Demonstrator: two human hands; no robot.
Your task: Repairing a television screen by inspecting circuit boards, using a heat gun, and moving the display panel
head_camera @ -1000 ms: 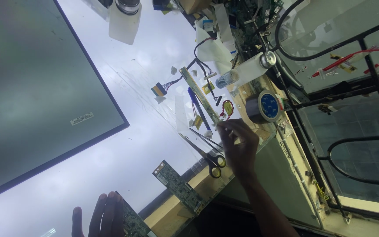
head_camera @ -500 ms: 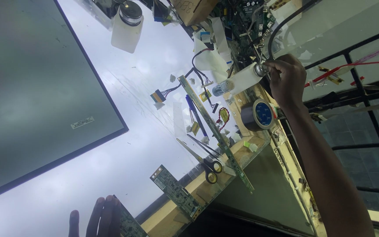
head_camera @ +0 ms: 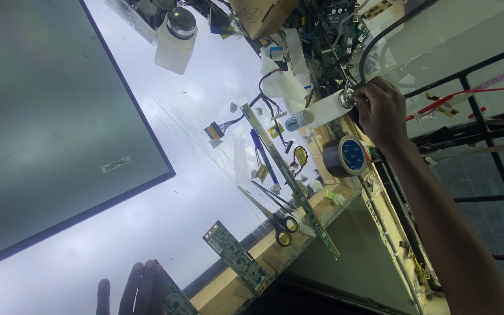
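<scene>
The right hand (head_camera: 380,111) has moved from the scissors (head_camera: 272,213) at lower centre up to the upper right of the frame, where its fingers now close on the metal end of a white cylinder (head_camera: 322,109) lying on the table (head_camera: 205,116) edge, just above the tape roll (head_camera: 345,156). So work has shifted to that cylinder. The left hand (head_camera: 138,289) stays at the bottom edge, fingers resting on a green board (head_camera: 173,297); whether it grips is unclear.

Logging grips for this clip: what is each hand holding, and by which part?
The right hand grips the white cylindrical tool at its metal-collared cable end. The left hand rests fingers on a green circuit board; no clear grasp.
</scene>
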